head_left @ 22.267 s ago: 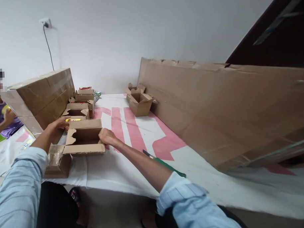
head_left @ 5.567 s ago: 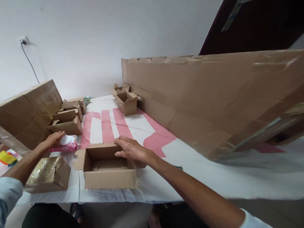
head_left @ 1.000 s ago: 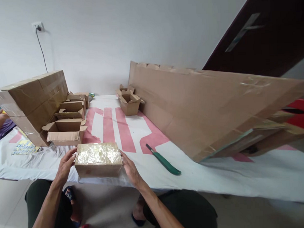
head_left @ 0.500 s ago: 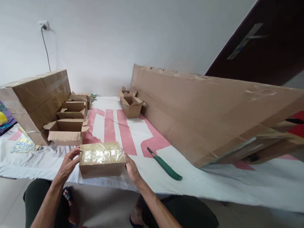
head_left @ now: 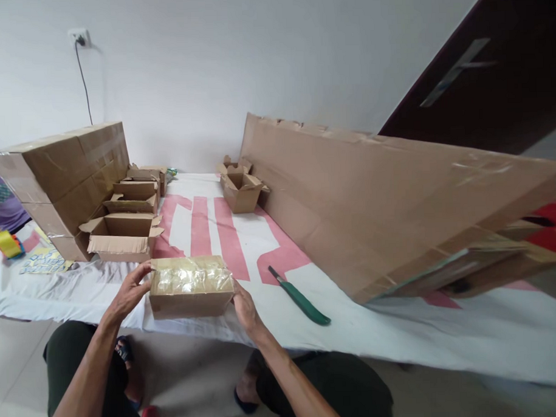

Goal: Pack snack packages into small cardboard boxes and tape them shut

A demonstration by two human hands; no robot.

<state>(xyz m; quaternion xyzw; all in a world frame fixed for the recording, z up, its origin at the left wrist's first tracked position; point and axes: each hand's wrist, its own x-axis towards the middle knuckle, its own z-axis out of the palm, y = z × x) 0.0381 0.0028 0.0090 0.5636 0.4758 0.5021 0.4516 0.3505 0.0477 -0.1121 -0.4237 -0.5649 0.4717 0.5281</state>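
Between my two hands is a closed cardboard box (head_left: 192,304), its top covered with shiny clear tape, at the front edge of the table. My left hand (head_left: 131,292) grips its left end, fingers bent around the upper corner. At the opposite end my right hand (head_left: 245,306) presses against the side; some of its fingers are hidden behind the box. To the right lies a knife with a green handle (head_left: 306,303), its short dark blade pointing away. An open small carton (head_left: 119,245) stands just beyond my left hand.
Stacked taped boxes (head_left: 61,185) form a wall at the left, with open cartons (head_left: 134,198) beside it. More open cartons (head_left: 241,194) stand at the back. A large cardboard sheet (head_left: 373,211) leans on the right. A yellow tape roll (head_left: 8,244) is at far left.
The box has shifted slightly right in view, with both hands still on it. At far left, the yellow tape roll has moved right and down, near a partly visible hand.
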